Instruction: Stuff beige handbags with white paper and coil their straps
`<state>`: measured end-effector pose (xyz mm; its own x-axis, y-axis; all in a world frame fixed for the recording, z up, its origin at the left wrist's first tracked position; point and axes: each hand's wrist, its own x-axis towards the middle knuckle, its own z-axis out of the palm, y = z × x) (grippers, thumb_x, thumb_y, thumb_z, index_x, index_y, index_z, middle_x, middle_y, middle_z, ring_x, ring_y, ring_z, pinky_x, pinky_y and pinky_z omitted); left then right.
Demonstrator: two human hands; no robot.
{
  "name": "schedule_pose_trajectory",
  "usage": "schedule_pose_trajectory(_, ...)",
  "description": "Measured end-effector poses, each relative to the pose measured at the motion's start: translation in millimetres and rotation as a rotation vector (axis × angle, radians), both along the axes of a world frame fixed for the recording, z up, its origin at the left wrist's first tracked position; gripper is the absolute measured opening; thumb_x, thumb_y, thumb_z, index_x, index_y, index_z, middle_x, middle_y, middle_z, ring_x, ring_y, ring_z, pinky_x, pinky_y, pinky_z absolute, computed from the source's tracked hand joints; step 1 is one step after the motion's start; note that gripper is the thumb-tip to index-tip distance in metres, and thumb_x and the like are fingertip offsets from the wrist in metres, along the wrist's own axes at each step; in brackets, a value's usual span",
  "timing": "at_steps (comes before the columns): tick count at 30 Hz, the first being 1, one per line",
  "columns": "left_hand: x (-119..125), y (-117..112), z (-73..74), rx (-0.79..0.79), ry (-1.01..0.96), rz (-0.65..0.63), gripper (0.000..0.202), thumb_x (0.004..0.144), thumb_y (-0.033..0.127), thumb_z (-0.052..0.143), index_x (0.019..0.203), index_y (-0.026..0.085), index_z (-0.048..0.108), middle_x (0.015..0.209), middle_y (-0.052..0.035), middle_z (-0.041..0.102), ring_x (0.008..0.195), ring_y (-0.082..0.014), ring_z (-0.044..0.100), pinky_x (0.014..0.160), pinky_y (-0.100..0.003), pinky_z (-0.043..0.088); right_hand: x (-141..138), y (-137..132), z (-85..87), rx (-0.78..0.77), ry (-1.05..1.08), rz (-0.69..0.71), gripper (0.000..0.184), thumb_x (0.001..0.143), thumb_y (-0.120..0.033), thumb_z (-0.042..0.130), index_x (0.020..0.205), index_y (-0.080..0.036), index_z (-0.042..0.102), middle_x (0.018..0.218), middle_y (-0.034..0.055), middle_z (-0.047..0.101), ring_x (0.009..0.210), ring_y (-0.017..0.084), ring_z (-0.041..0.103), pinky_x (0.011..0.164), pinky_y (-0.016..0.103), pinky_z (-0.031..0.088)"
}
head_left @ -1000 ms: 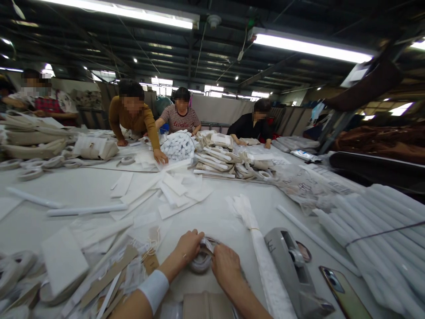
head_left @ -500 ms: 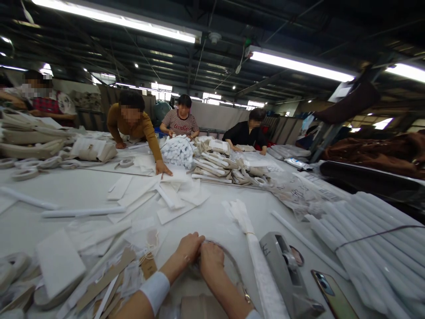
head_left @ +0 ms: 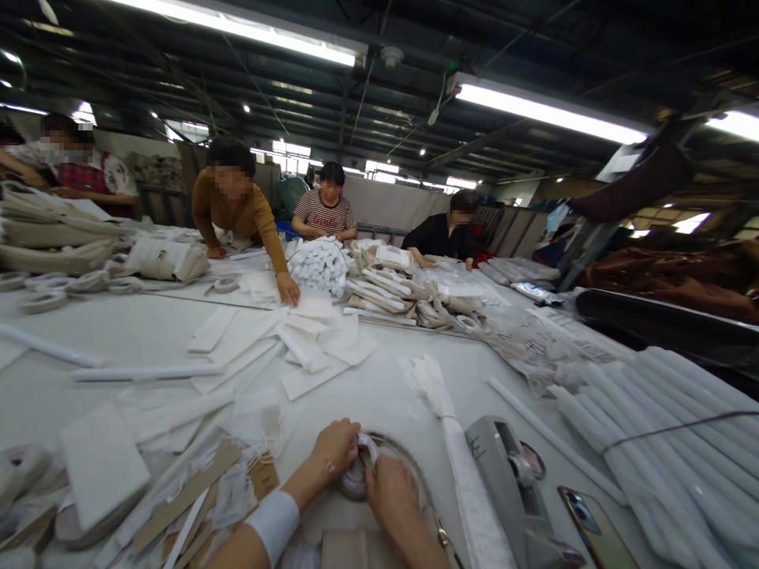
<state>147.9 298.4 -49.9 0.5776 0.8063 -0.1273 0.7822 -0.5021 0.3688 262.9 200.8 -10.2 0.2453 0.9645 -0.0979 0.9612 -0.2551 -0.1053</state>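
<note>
My left hand (head_left: pixel 335 449) is closed on the far left side of a coiled beige bag strap (head_left: pixel 354 482), fingertips pinched at its rim. Opposite it, my right hand (head_left: pixel 392 491) has its thumb and fingers closed at the coil's right side. A whitish wrapped length of the strap shows between the two hands. From the coil, a looser stretch of strap curves round behind my right hand to a metal clasp (head_left: pixel 442 536). Just below the hands, at the bottom edge, lies part of a beige bag (head_left: pixel 356 549).
A grey tape dispenser (head_left: pixel 504 482), a phone (head_left: pixel 598 521) and bundled white foam tubes (head_left: pixel 658 442) lie at the right. Paper tags and card strips (head_left: pixel 190 498) spread at the left. Across the table, a co-worker's hand (head_left: pixel 288 289) touches white sheets (head_left: pixel 308 336).
My right hand has shifted slightly right and down, away from my left hand, so the coil now shows between them. The co-worker's hand across the table has drawn back slightly.
</note>
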Motion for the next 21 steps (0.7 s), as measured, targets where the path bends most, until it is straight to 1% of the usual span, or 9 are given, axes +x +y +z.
schedule_pose_trajectory(2,-1,-1,1.7,0.005,-0.007,0.007,0.026,0.081,0.022,0.048,0.105,0.023,0.056,0.106,-0.0069,0.061,0.102,-0.023,0.057,0.086,-0.032,0.044,-5,-1,0.1,-0.021,-0.044,-0.003,0.027,0.091,-0.021,0.044,0.107,-0.013,0.064,0.09,0.0151,0.07,0.091,0.029,0.066,0.077,0.036,0.05)
schedule_pose_trajectory(4,-2,-2,3.4,0.011,-0.011,0.013,0.024,0.082,0.023,0.048,0.104,0.023,0.057,0.105,-0.0065,0.061,0.101,-0.0228,0.057,0.085,-0.031,0.044,-12,-1,-1.9,-0.032,-0.073,0.023,0.033,0.09,-0.015,0.041,0.118,-0.015,0.059,0.092,0.0147,0.07,0.09,0.029,0.067,0.076,0.038,0.051)
schedule_pose_trajectory(6,-1,-2,4.5,0.014,-0.01,0.018,0.022,0.083,0.024,0.047,0.103,0.024,0.057,0.104,-0.0065,0.061,0.1,-0.023,0.058,0.084,-0.031,0.045,-18,0,-5.6,-0.027,-0.078,0.051,0.039,0.088,-0.009,0.039,0.122,-0.015,0.057,0.094,0.0152,0.069,0.091,0.028,0.066,0.078,0.037,0.05)
schedule_pose_trajectory(9,0,0,6.1,0.015,-0.014,0.018,0.021,0.084,0.027,0.047,0.103,0.025,0.057,0.103,-0.006,0.061,0.098,-0.0227,0.058,0.082,-0.031,0.045,-24,7,-11.5,-0.025,-0.086,0.076,0.039,0.086,-0.005,0.038,0.117,-0.014,0.059,0.095,0.0162,0.069,0.093,0.026,0.066,0.08,0.036,0.05)
schedule_pose_trajectory(12,0,1,8.7,0.019,-0.028,0.014,0.022,0.084,0.028,0.048,0.104,0.026,0.058,0.104,-0.0054,0.06,0.098,-0.0227,0.058,0.082,-0.031,0.045,-28,19,-14.4,-0.047,-0.091,0.077,0.034,0.086,-0.004,0.039,0.108,-0.013,0.062,0.093,0.0164,0.07,0.09,0.026,0.068,0.076,0.035,0.052)
schedule_pose_trajectory(15,-3,2,10.3,0.015,-0.037,0.019,0.024,0.084,0.027,0.048,0.106,0.026,0.058,0.104,-0.0059,0.06,0.099,-0.0235,0.058,0.082,-0.032,0.045,-30,27,-15.1,-0.056,-0.088,0.083,0.031,0.085,-0.004,0.04,0.103,-0.012,0.064,0.091,0.0161,0.07,0.087,0.026,0.068,0.073,0.034,0.052)
schedule_pose_trajectory(17,-6,2,9.6,0.003,-0.041,0.021,0.025,0.084,0.028,0.047,0.106,0.026,0.059,0.104,-0.0064,0.061,0.099,-0.0237,0.058,0.082,-0.032,0.044,-29,27,-15.9,-0.063,-0.088,0.09,0.032,0.086,-0.003,0.039,0.101,-0.012,0.065,0.092,0.0161,0.07,0.088,0.026,0.068,0.073,0.035,0.052)
schedule_pose_trajectory(21,-7,-2,5.4,-0.049,-0.054,-0.003,0.027,0.081,0.031,0.051,0.106,0.027,0.062,0.1,-0.0055,0.062,0.098,-0.0233,0.059,0.083,-0.03,0.044,-22,18,-19.9,-0.1,-0.093,0.106,0.031,0.085,-0.002,0.04,0.09,-0.011,0.07,0.091,0.0171,0.07,0.089,0.027,0.068,0.072,0.035,0.052)
